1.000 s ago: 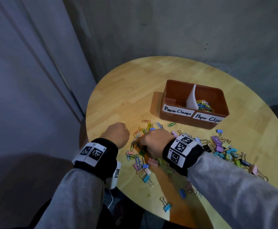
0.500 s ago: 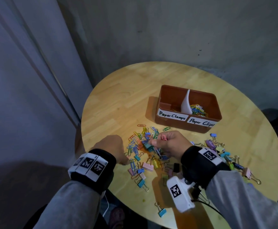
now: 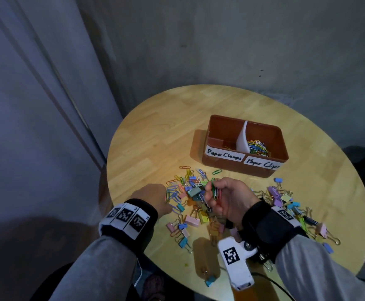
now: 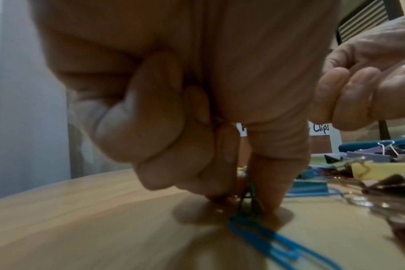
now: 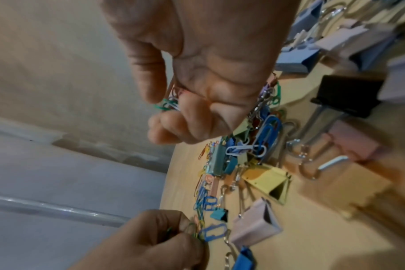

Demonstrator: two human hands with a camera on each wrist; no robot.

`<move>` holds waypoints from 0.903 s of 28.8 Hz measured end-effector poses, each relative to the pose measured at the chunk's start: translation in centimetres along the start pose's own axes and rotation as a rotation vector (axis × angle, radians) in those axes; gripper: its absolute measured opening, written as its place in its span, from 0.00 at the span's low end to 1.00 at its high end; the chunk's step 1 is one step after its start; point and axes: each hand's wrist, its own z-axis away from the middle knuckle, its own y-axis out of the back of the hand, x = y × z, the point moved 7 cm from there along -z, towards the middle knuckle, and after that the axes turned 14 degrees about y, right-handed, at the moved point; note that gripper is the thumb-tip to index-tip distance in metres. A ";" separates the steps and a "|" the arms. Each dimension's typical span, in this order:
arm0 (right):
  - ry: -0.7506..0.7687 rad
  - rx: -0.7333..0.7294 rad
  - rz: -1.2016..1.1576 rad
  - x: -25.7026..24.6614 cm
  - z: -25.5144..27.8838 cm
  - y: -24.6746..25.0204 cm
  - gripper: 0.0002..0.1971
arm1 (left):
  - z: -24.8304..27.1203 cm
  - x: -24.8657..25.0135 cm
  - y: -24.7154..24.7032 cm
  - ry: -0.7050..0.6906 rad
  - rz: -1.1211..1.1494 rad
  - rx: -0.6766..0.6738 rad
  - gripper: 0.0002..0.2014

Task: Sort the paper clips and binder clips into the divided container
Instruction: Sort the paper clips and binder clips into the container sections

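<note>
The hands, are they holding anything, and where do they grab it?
Right hand holds a bunch of paper clips between thumb and curled fingers. Left hand pinches paper clips at the table.

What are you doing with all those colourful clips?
A person is sorting a heap of clips on a round wooden table. The right hand holds a small bunch of paper clips above the heap, and the left hand pinches more paper clips down at the table. The brown container has coloured paper clips in its "Paper Clips" side. The binder clips lie scattered on the table.
</note>
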 end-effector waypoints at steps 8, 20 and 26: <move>0.077 0.105 0.304 -2.0 -1.8 -1.6 0.15 | -0.4 -1.7 2.0 -0.011 0.387 -0.033 0.18; 0.216 -0.446 1.956 -1.2 -7.9 -8.0 0.24 | -1.0 -3.5 3.0 0.036 0.478 0.017 0.12; 0.286 -0.431 1.993 -1.1 -7.8 -9.2 0.08 | -0.5 -3.4 2.0 -0.021 0.254 -0.060 0.11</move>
